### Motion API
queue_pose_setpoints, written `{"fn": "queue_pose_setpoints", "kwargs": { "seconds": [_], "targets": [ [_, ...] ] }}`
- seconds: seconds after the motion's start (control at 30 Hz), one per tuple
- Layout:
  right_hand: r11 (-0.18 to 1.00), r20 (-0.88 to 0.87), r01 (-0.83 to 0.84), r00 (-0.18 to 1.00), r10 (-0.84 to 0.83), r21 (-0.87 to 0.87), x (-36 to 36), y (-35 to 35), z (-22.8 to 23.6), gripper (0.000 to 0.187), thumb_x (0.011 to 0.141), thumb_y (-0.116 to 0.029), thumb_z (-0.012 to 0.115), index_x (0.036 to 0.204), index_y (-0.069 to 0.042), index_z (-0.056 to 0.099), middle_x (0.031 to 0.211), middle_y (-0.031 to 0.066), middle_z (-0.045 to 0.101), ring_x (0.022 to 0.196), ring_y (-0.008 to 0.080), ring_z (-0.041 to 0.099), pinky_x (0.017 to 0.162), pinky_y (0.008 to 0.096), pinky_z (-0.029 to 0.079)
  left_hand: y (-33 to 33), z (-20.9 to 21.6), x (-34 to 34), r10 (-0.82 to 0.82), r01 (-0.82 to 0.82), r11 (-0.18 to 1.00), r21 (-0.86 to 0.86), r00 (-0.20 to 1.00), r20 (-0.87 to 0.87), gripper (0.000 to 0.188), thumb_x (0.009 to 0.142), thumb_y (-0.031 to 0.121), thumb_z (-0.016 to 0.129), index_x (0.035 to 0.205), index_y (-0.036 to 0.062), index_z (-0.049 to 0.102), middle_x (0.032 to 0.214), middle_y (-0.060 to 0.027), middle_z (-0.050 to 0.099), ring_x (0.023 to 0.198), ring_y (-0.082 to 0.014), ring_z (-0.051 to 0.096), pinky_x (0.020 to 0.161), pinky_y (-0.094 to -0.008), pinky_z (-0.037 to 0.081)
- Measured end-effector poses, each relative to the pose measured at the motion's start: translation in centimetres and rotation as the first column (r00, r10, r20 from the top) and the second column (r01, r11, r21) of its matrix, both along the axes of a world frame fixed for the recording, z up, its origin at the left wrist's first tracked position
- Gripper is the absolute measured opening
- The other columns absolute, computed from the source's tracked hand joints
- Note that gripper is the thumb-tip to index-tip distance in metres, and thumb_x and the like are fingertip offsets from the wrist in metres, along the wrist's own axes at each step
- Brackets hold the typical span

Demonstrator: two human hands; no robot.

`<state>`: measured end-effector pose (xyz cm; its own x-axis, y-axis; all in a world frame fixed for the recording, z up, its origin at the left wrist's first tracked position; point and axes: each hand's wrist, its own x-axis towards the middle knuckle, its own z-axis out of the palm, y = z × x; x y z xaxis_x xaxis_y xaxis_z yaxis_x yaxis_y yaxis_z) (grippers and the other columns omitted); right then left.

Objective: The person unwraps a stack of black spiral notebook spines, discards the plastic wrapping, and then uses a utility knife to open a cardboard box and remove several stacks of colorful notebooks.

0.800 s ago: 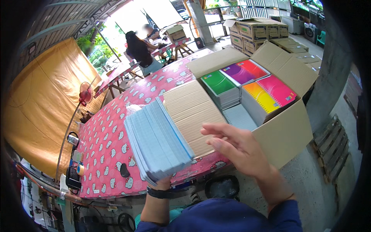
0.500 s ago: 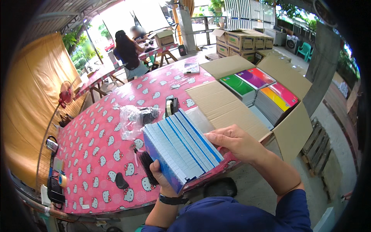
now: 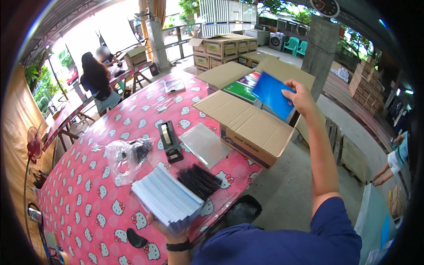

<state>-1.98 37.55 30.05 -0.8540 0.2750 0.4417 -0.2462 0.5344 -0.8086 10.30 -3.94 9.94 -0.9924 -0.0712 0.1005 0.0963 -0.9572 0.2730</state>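
Note:
My left hand (image 3: 164, 230), low over the pink tablecloth, is closed around the underside of a thick stack of white and blue paper blocks (image 3: 170, 194). My right hand (image 3: 301, 98) reaches far out and pinches a thin blue notebook (image 3: 273, 95) by its edge. That notebook is tilted above an open cardboard carton (image 3: 251, 132), in which green and red covered notebooks (image 3: 240, 92) partly show. Beside the stack lies a bundle of black spiral coils (image 3: 198, 182). The fingertips of my left hand are hidden by the stack.
A black tape dispenser (image 3: 169, 142), clear plastic sleeves (image 3: 205, 143) and a crumpled plastic bag (image 3: 121, 163) lie on the table. A black stool (image 3: 243, 211) stands below its edge. Two people sit or stand at a far table; another person's arm (image 3: 383, 172) shows at right.
My right hand has left the stack and swung out over the carton with a blue notebook. My left hand has lowered the stack leftward. The view has turned right.

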Motion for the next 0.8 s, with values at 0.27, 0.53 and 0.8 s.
{"fn": "queue_pose_setpoints", "kwargs": {
  "seconds": [0.27,0.53,0.8],
  "targets": [
    [0.509,0.484,-0.253,0.78,-0.395,0.823,-7.0,5.3,-8.9,0.027,0.07,-0.015,0.062,0.095,-0.004,0.061,0.098,0.0143,0.062,0.092,0.0288,0.059,0.077,0.0402,0.048,0.2,0.0,-0.5,0.12,-0.117,0.99,-0.08,0.993,0.024,0.069,0.078,0.051,0.049,0.129,0.0057,0.034,0.123,-0.0128,0.046,0.11,-0.0298,0.046,0.092,-0.0437,0.039],
    [0.368,0.259,-0.132,0.912,-0.319,0.92,-2.3,0.9,-4.9,0.026,0.08,-0.018,0.056,0.096,0.001,0.062,0.094,0.0157,0.064,0.088,0.0276,0.062,0.074,0.0376,0.049,3.0,2.1,2.0,0.24,-0.213,0.965,-0.153,0.952,0.192,0.068,0.079,0.046,0.051,0.129,0.0021,0.034,0.123,-0.015,0.046,0.11,-0.0309,0.047,0.096,-0.0421,0.036],
    [0.649,0.251,-0.759,0.64,0.727,0.054,8.1,-21.7,-9.4,0.043,0.079,-0.018,0.063,0.115,0.002,0.052,0.096,0.0097,0.063,0.089,0.0146,0.058,0.075,0.0258,0.045,0.0,0.9,3.8,0.194,-0.179,0.98,-0.084,0.948,0.252,0.069,0.072,0.03,0.057,0.128,-0.0018,0.031,0.121,-0.0201,0.046,0.11,-0.0345,0.049,0.094,-0.0458,0.04]
  ]
}}
